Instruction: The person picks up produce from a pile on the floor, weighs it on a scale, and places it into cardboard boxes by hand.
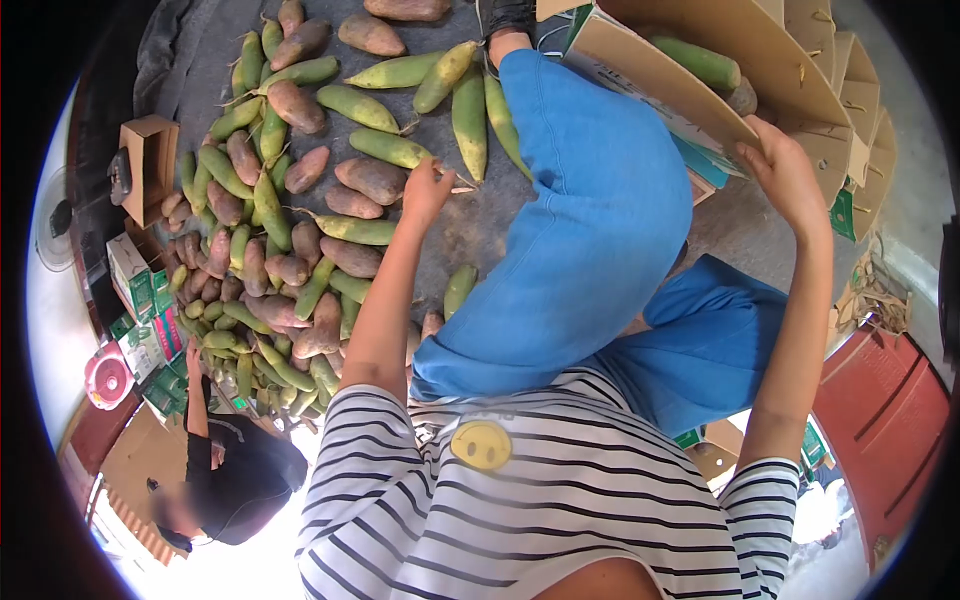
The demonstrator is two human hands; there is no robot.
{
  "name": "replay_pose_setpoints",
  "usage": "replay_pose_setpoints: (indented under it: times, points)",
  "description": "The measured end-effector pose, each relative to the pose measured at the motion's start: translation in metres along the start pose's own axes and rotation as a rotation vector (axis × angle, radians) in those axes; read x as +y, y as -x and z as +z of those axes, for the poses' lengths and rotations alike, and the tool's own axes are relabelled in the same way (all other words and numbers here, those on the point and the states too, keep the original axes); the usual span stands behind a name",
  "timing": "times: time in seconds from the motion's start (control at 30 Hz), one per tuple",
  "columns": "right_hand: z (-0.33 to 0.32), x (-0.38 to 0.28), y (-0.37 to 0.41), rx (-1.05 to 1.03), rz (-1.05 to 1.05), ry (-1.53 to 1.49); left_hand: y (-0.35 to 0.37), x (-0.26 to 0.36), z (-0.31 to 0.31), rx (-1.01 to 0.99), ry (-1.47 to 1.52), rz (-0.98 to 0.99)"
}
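Note:
My left hand [428, 192] is closed at the end of a long green radish [385, 147] on the dark ground. A thin pale tip pokes out beside the fingers. My right hand [785, 168] grips the upper edge of an open cardboard box [650, 85] at the upper right. Inside that box lies another green radish [698, 62], with a brownish root [743, 98] partly showing beside it. Around my left hand lie more green radishes [468, 120] and reddish-brown roots that look like sweet potatoes [370, 180].
A large heap of radishes and reddish roots [270, 290] spreads to the left. Another person [240, 470] bends beside it at the lower left. Cartons [150, 165] line the left side. More cardboard boxes [868, 110] stand at the right, near a red panel [885, 430].

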State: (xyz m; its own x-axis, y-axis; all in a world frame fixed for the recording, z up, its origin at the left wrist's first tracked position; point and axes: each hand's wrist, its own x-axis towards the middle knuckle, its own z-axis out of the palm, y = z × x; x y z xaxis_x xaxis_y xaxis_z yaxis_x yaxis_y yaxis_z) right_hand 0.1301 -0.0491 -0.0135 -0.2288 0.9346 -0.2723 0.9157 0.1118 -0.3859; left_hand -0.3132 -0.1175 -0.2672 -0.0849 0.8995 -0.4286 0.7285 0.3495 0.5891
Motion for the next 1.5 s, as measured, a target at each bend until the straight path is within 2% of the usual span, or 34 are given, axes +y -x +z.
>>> replay_pose_setpoints:
  times: [0.07, 0.13, 0.27, 0.33, 0.4, 0.6, 0.7, 0.77, 0.83, 0.93, 1.07, 1.13, 1.2, 1.4, 1.5]
  points:
    - [0.001, 0.001, 0.001, 0.004, 0.0, 0.014, -0.02, 0.025, 0.027, -0.002, 0.171, 0.072]
    - [0.001, 0.002, -0.002, 0.006, -0.007, 0.021, -0.027, 0.072, 0.041, -0.061, 0.053, 0.222]
    - [0.004, 0.01, 0.0, -0.016, 0.0, 0.044, -0.054, 0.086, 0.095, -0.102, -0.311, 0.12]
    - [0.004, 0.012, -0.001, 0.009, -0.029, 0.059, -0.066, 0.081, 0.114, -0.15, -0.341, 0.088]
    - [0.0, 0.006, 0.0, -0.025, 0.026, 0.067, -0.068, 0.072, 0.123, -0.183, -0.33, 0.082]
    - [0.006, 0.008, 0.004, 0.077, -0.013, 0.075, -0.037, 0.03, 0.108, -0.218, -0.19, 0.117]
    - [0.009, 0.01, 0.007, 0.088, 0.004, 0.098, 0.006, -0.007, 0.068, -0.18, -0.098, 0.051]
    - [0.008, 0.007, 0.007, 0.076, 0.029, 0.113, 0.028, -0.017, 0.03, -0.081, -0.002, 0.018]
    - [0.007, 0.004, 0.008, 0.052, 0.061, 0.121, 0.04, 0.016, -0.012, 0.082, 0.175, 0.072]
    - [0.01, 0.007, 0.009, 0.076, 0.01, 0.119, 0.057, 0.142, -0.075, 0.302, 0.478, 0.282]
    - [0.006, 0.006, 0.008, 0.08, 0.011, 0.117, 0.055, 0.264, -0.114, 0.649, 0.593, 0.779]
    - [0.009, 0.009, 0.008, 0.102, -0.005, 0.114, 0.054, 0.317, -0.117, 0.608, 0.628, 0.939]
    - [0.007, 0.008, 0.007, 0.067, 0.009, 0.121, 0.043, 0.352, -0.107, 0.538, 0.451, 1.002]
    - [0.006, 0.006, 0.003, 0.011, 0.059, 0.14, 0.029, 0.394, -0.083, 0.227, -0.487, 1.06]
    - [0.005, 0.005, 0.005, 0.009, 0.081, 0.123, 0.067, 0.426, -0.096, 0.172, -0.432, 1.067]
